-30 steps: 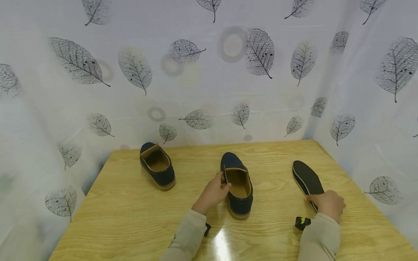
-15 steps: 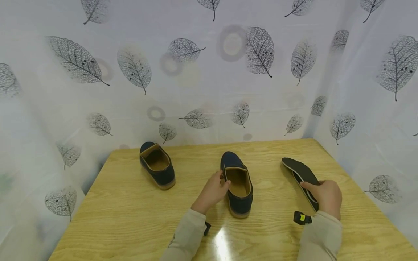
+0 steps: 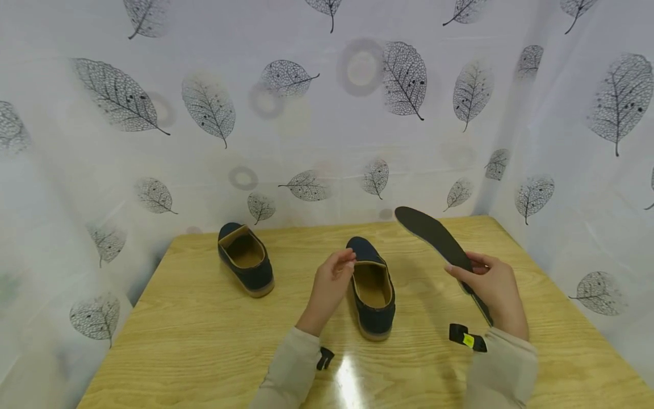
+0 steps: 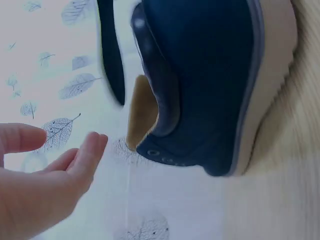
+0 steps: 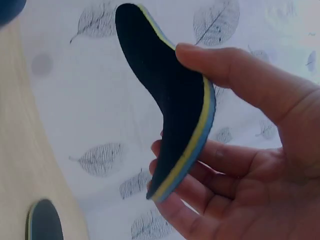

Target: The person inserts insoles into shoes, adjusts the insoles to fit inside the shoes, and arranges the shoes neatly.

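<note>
While the wooden surface (image 3: 204,341) carries both shoes, the insole (image 3: 434,238) is held above its far right part, pinched near the heel end between the thumb and curled fingers of the right hand (image 3: 490,289); its toe end points up and to the far left. The near shoe (image 3: 372,287) stands at the centre with its opening upward. The left hand (image 3: 329,287) is shown just beside that opening, its fingers relaxed and straight and nothing gripped; in the left wrist view a gap is seen between fingers (image 4: 82,160) and shoe.

Risk, as judged: because the shoe is steadied by no hand, it could be pushed away along the surface if the insole were pressed in. Since the insole is already bent in the grip, it could buckle or fold at the collar, or slip from the pinch.

A second shoe (image 3: 245,258) stands well apart at the far left. A leaf-printed curtain (image 3: 306,113) encloses the far and side edges. Nothing is seen between insole and opening.
</note>
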